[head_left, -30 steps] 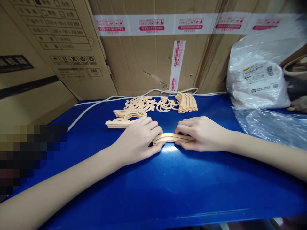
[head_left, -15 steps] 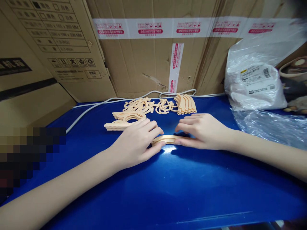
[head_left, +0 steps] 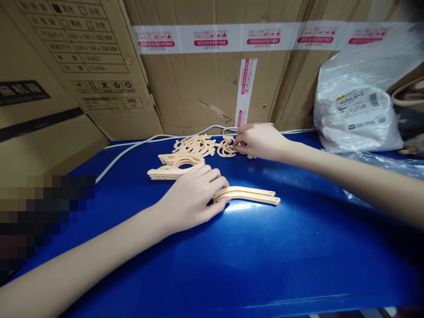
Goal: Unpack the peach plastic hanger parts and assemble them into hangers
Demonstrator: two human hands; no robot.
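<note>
Two curved beige strips (head_left: pixel 251 194), which look like plastic hanger arms, lie side by side on the blue tabletop. My left hand (head_left: pixel 198 194) is closed, pinching their left ends between thumb and fingers. Farther back, my right hand (head_left: pixel 260 140) is reaching down with curled fingers where a row of similar arms lies. It covers nearly all of that row, and what its fingers grip is hidden. Just left of it are several curved hook pieces (head_left: pixel 225 148). Behind my left hand sit stacked beige pieces (head_left: pixel 165 173), with a heap of loose hooks (head_left: pixel 195 145) beyond them.
Cardboard boxes (head_left: pixel 192 88) stand along the back and left of the blue tabletop (head_left: pixel 232 260). A white cable (head_left: pixel 115 164) runs along the back edge. At the right is a clear plastic bag (head_left: pixel 361 115) with a white labelled packet inside.
My right hand has let go of the two strips and moved back to the row of arms. My left hand stays at their left ends. The view has shifted slightly.
</note>
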